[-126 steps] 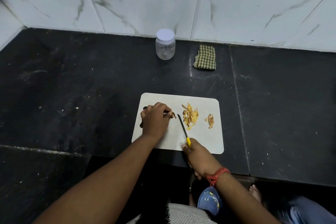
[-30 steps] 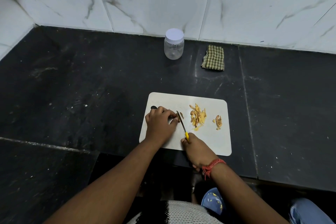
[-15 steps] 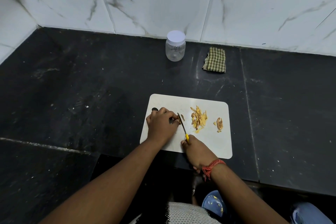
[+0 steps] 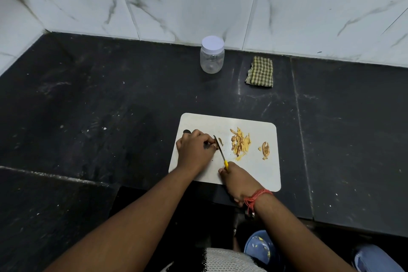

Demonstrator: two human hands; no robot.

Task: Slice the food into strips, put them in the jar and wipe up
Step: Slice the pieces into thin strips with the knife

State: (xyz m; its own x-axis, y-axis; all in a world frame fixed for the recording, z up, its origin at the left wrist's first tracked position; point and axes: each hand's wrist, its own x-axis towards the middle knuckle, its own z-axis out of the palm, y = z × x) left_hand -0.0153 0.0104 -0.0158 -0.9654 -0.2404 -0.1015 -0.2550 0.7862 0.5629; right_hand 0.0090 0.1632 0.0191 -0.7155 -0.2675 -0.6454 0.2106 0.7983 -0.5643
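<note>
White cutting board (image 4: 254, 172), jar (image 4: 212, 55) (label unreadable)

We're looking down on a black stone worktop (image 4: 110, 106), speckled with pale flecks and split by thin seams, its back edge meeting white marbled wall tiles. Near the front edge lies a white cutting board (image 4: 254, 172), rounded at the corners, its long sides running roughly along that edge. Up against the back edge we've got a clear jar (image 4: 212, 55) standing upright with its white lid on. Just to the right of it, apart from it, a folded green checked cloth (image 4: 260, 72) lies flat beside a seam. Jar and cloth sit well apart from the board, bare dark stone between them.
</note>
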